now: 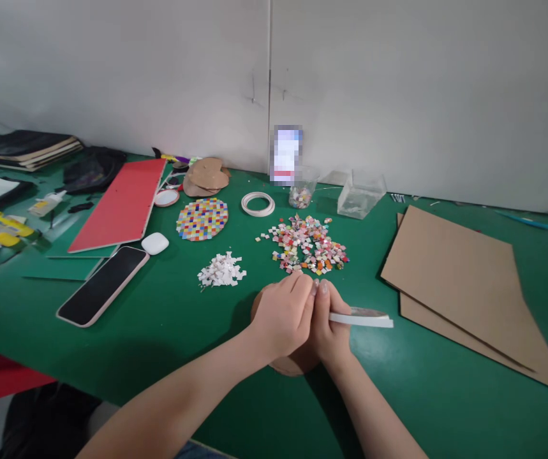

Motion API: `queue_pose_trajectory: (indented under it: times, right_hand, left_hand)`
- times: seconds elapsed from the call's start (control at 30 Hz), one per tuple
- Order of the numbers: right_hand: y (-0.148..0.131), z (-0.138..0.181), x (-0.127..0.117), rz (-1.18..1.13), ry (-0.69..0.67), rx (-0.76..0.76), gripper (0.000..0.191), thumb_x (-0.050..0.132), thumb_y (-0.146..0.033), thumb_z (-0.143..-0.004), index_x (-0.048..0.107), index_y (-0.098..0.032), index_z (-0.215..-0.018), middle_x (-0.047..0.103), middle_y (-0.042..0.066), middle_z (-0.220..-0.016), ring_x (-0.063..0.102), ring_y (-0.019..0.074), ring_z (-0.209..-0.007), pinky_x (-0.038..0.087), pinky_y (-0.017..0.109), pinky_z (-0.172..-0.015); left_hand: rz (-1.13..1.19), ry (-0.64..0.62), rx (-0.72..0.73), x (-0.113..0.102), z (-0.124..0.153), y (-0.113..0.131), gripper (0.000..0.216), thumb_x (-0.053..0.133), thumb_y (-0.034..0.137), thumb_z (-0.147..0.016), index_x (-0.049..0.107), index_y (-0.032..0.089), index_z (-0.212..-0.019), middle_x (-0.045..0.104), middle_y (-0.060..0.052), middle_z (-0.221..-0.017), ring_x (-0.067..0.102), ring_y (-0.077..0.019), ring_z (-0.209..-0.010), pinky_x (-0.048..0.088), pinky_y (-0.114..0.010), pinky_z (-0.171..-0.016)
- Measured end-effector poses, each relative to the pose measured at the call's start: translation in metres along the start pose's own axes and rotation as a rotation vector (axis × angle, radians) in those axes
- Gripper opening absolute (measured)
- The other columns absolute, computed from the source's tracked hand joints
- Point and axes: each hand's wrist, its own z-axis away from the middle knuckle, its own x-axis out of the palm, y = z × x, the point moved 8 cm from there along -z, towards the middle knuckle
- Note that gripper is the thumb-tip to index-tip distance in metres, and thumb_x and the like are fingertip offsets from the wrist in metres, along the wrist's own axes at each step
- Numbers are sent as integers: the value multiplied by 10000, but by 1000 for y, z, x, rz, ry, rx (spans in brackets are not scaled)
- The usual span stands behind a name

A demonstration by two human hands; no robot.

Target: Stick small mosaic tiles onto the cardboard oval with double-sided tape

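My left hand (286,313) and my right hand (330,319) meet knuckle to knuckle, fingers curled and thumbs close together. A flat, narrow white-edged thing with a greyish top (367,317) sticks out to the right from my right hand's grip; its kind does not show. Whatever my left fingers pinch is hidden. Beneath both hands is a round brown cardboard disc (295,364), mostly covered by them. Just beyond lies a spread of small multicoloured mosaic tiles (308,243). A heap of white tile pieces (222,270) lies to the left.
Left are a mosaic-covered disc (201,218), a phone (104,287), a white case (155,243) and a red board (118,204). A white ring-shaped roll (258,194), a cup of tiles (301,194) and a clear box (360,196) stand behind. Cardboard sheets (460,280) lie right.
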Motion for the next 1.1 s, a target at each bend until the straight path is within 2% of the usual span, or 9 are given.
queue_pose_trajectory:
  times: [0.3, 0.47, 0.6, 0.77, 1.1]
  right_hand:
    - [-1, 1, -3, 223, -9, -106, 281, 400, -182, -920, 330, -211, -650, 326, -71, -532, 299, 80, -425, 225, 242, -434]
    - [-3, 1, -3, 185, -14, -113, 276, 401, -179, -926, 345, -209, -657, 334, -74, -521, 312, 77, -413, 233, 236, -425]
    - [-1, 1, -1, 112, -37, -55, 283, 384, -201, -940, 349, -208, -659, 359, -70, -517, 334, 80, -419, 249, 230, -426]
    - [5, 1, -3, 50, 2, 47, 295, 361, -264, -954, 393, -203, -668, 396, -51, -537, 368, 97, -457, 273, 237, -436]
    - [14, 1, -5, 76, 44, 84, 298, 383, -289, -946, 399, -201, -661, 376, -59, -531, 343, 93, -449, 272, 243, -453]
  left_hand:
    - [-22, -30, -72, 4, 0, -6, 235, 244, 238, -925, 349, 209, -717, 487, -11, -647, 478, -158, -561, 364, -274, -520]
    - [36, -65, -125, 3, -2, -10, 255, 269, 237, -919, 321, 210, -672, 465, 6, -611, 467, -142, -540, 356, -260, -510]
    - [113, -93, -151, 5, -2, -13, 258, 286, 243, -922, 317, 206, -669, 461, 9, -616, 468, -136, -543, 348, -257, -512]
    - [167, -56, -147, 5, -2, -13, 282, 256, 271, -948, 339, 203, -687, 466, 0, -646, 470, -137, -573, 365, -262, -541]
    - [250, -76, -145, 10, -2, -14, 263, 242, 268, -958, 376, 199, -743, 487, -17, -721, 480, -147, -635, 401, -272, -588]
